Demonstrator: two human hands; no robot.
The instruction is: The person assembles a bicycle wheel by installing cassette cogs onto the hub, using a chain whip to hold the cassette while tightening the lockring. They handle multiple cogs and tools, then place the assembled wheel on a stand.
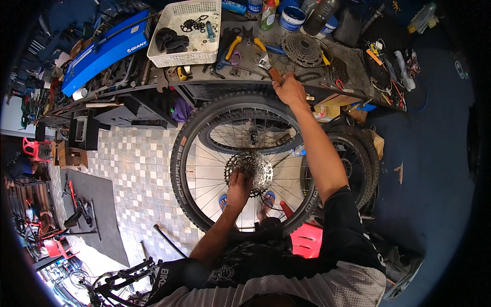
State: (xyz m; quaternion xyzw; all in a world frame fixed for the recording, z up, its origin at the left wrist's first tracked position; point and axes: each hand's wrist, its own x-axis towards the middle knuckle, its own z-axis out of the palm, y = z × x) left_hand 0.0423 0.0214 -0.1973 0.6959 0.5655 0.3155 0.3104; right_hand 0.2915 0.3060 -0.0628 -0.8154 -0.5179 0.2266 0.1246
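Right hand [290,90], the nearer, meets the handle end of an adjustable wrench [270,70], whose long axis runs forward-left from it over the table [359,71], closure unconfirmed; left hand [239,191], well apart, lies at the cassette [263,171], grip likewise undeterminable.

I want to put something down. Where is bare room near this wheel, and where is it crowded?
The tiled floor is bare between the tyre and the dark mat, beyond the black bar. The bench is crowded around the right hand: wrench, pliers, large toothed disc.
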